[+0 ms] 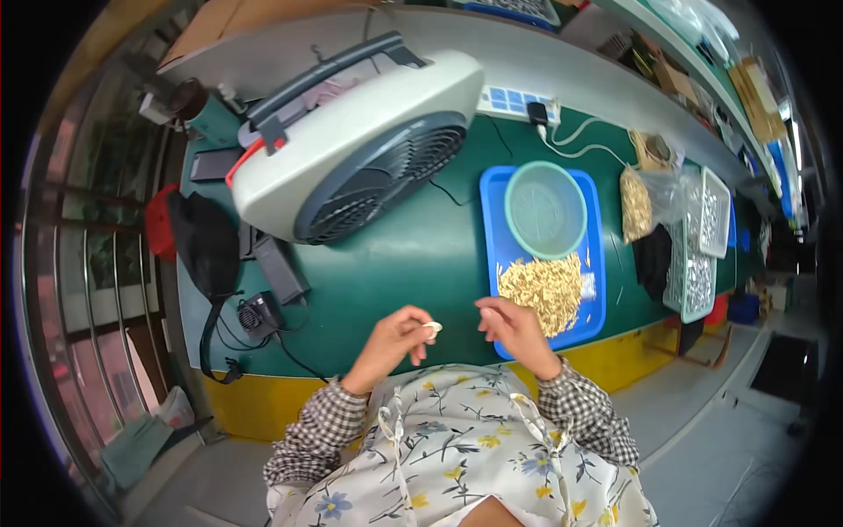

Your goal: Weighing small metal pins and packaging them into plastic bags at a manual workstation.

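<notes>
My left hand [393,344] is at the table's near edge, its thumb and fingers closed on a small pale piece [432,329], whose exact kind is too small to make out. Across a short gap, my right hand [518,334] hovers by the near left corner of a blue tray [600,220]. Its fingers are apart and nothing shows between them. A heap of small gold-coloured metal parts [546,290] lies in the tray, close to my right hand. Behind the heap, also in the tray, stands a round light green basin [546,211]. A small clear packet [588,285] lies beside the heap.
A large white fan [369,140] stands at the back left. Left of my hands are a black bag [204,241], a dark box [281,270] and a small black device [259,316] with cables. On the right sit a bag of gold parts [636,206] and trays of silvery parts [696,272].
</notes>
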`<state>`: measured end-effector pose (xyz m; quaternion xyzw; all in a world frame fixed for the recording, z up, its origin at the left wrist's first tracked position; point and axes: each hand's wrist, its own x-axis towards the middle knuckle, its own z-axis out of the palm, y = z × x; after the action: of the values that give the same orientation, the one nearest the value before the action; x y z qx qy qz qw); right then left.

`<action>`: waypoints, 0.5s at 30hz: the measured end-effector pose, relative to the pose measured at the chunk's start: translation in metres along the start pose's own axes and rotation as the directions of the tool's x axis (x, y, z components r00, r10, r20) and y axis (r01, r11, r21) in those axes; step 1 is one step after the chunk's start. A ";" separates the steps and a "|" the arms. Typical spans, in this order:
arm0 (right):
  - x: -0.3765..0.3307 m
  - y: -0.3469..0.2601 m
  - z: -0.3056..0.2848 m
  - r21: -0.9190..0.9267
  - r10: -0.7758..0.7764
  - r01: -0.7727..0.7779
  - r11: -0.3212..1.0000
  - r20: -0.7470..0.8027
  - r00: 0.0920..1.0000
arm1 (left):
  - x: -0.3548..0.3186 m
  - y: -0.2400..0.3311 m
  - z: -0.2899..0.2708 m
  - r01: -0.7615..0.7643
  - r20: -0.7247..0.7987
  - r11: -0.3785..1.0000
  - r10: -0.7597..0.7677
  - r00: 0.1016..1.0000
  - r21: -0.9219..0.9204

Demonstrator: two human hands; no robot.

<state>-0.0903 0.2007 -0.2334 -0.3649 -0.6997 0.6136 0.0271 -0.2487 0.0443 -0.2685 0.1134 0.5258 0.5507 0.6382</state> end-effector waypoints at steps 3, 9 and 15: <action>-0.009 0.018 0.011 0.183 0.028 -0.031 0.983 0.015 0.999 | 0.023 -0.007 0.048 -0.069 0.083 0.995 0.063 0.995 0.075; -0.033 0.036 -0.017 0.343 0.114 -0.127 0.931 0.060 0.992 | 0.038 -0.007 0.077 -0.158 0.212 0.927 0.088 0.973 0.340; -0.055 0.056 -0.038 0.574 0.180 -0.276 0.771 0.219 0.959 | 0.043 -0.029 0.099 -0.199 0.303 0.884 0.069 0.951 0.423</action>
<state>-0.0047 0.2015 -0.2504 -0.3720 -0.4204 0.8274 0.0128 -0.1599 0.1118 -0.2716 0.3702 0.5341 0.4362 0.6224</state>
